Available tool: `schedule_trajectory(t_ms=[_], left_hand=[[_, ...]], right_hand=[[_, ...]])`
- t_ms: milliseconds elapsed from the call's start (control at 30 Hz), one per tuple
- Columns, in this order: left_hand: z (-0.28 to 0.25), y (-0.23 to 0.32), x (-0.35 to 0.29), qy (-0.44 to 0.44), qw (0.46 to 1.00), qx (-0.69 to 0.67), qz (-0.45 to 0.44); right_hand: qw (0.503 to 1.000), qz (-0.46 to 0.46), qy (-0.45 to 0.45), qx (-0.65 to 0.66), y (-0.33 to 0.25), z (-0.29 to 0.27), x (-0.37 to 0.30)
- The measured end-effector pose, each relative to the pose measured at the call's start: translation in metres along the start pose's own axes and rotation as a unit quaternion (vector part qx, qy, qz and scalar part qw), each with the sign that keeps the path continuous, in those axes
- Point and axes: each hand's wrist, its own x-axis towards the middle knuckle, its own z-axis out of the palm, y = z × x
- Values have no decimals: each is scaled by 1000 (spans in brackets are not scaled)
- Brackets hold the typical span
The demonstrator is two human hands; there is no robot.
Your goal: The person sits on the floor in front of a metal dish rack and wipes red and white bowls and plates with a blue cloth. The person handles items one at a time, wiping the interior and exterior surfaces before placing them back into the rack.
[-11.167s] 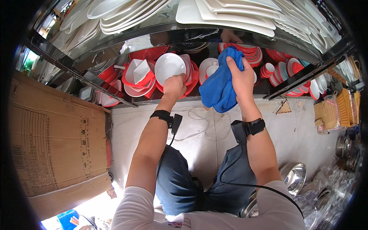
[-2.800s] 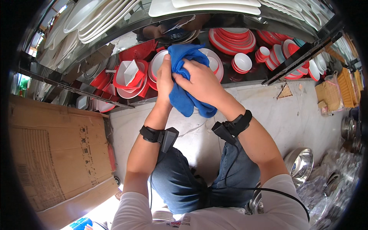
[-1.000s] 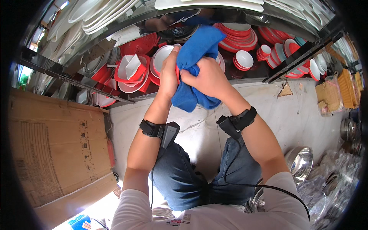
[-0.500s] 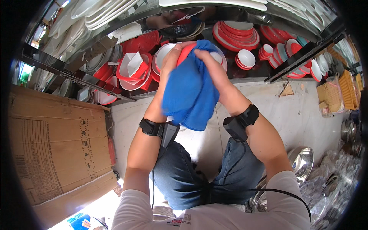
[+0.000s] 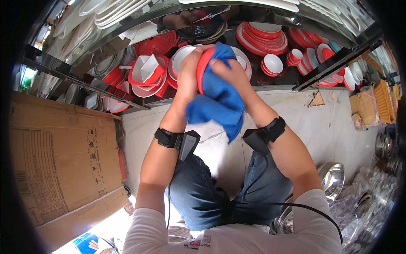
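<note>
My left hand (image 5: pixel 188 75) is closed on the left side of a red dish (image 5: pixel 202 71), likely a bowl, held on edge in front of the shelf. Its inner side is mostly covered by a blue cloth (image 5: pixel 220 101). With fingers bent around the cloth, my right hand (image 5: pixel 235 77) presses it against the dish; this hand is slightly blurred. The cloth's loose end hangs down between my forearms. Just behind my hands, white-and-red dishes (image 5: pixel 183 54) stand on the dark lower shelf.
Stacked red-rimmed plates (image 5: pixel 262 40) and small bowls (image 5: pixel 272 64) fill the shelf, with square dishes (image 5: pixel 148 70) at left. White platters lie on the glass shelf above. A large cardboard box (image 5: pixel 67 156) stands left; metal bowls (image 5: pixel 332 182) and plastic-wrapped wares lie right.
The cloth has shifted over the dish, and its hanging end has swung right and folded. More of the red rim shows now. My right hand has moved slightly lower.
</note>
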Motion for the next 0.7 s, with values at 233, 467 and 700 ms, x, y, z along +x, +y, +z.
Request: schedule_trajectory(t_ms=[233, 467, 700], left_hand=[[-4, -2, 7, -7, 997, 73, 23], [-5, -5, 7, 15, 1000, -12, -22], [-4, -5, 3, 7, 1000, 30, 0]], right_hand=[[995, -26, -32, -90, 24, -11, 15], [896, -249, -55, -363, 22, -13, 16], [986, 116, -50, 106, 20, -12, 13]])
